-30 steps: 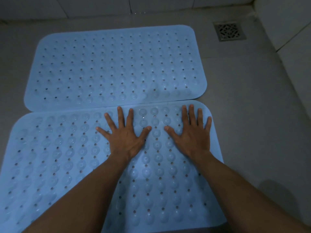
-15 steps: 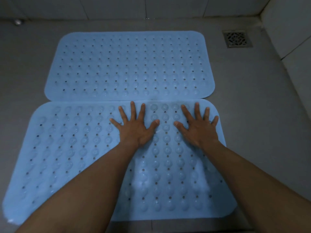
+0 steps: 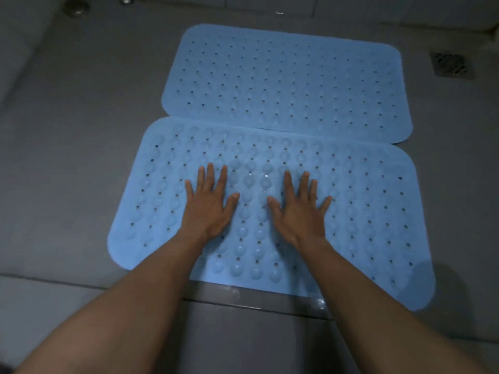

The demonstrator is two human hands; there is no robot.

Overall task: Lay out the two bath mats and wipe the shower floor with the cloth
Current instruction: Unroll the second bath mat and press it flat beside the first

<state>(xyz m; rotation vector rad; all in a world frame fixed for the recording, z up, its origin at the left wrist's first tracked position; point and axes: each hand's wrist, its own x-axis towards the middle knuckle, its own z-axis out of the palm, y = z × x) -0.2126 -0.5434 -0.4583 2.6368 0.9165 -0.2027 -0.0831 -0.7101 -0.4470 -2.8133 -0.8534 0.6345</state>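
I see left hand (image 3: 209, 209) and right hand (image 3: 298, 211), fingers spread, pressed flat on near mat (image 3: 364, 211), frame centre. Far mat (image 3: 283, 82) touching above. Drain (image 3: 450, 64) upper right.

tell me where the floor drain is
In the head view, the floor drain sits upper right, just past the right end of the far bath mat.

This looks like a home shower, dim as it is: grey floor tiles (image 3: 81, 136), a square metal grate drain (image 3: 451, 63) far right, pale wall tiles (image 3: 378, 6) beyond, and two light-blue holed rubber mats, the far mat (image 3: 283, 76) touching the near mat (image 3: 364, 211).
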